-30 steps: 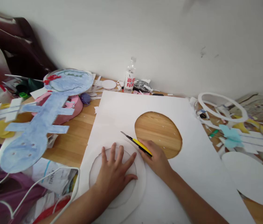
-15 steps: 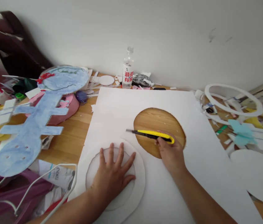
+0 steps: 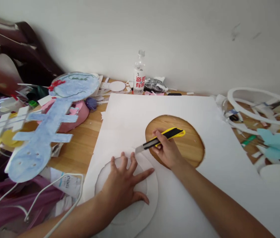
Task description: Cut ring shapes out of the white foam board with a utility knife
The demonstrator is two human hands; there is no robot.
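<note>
My right hand [image 3: 166,148] grips a yellow and black utility knife [image 3: 171,133], its blade out and pointing left and down. The blade tip is close to the upper edge of a white foam-board ring [image 3: 152,188], near my left fingertips. My left hand [image 3: 126,181] lies spread over the ring and the round area inside it, pressing them on a large white board [image 3: 125,112]. A round hole [image 3: 192,142] is cut in the board, and the wooden table shows through it under my right hand.
A water bottle [image 3: 139,74] stands behind the board by the wall. Left lies a blue painted cutout [image 3: 48,122], with a white cable [image 3: 81,188] and purple object [image 3: 23,205] nearer me. White rings [image 3: 261,115], scraps and a turquoise piece [image 3: 276,143] crowd the right.
The utility knife has turned in my right hand, from lying across it to a writing-like grip, and its blade has come down towards the ring. My left fingers have bent slightly and spread.
</note>
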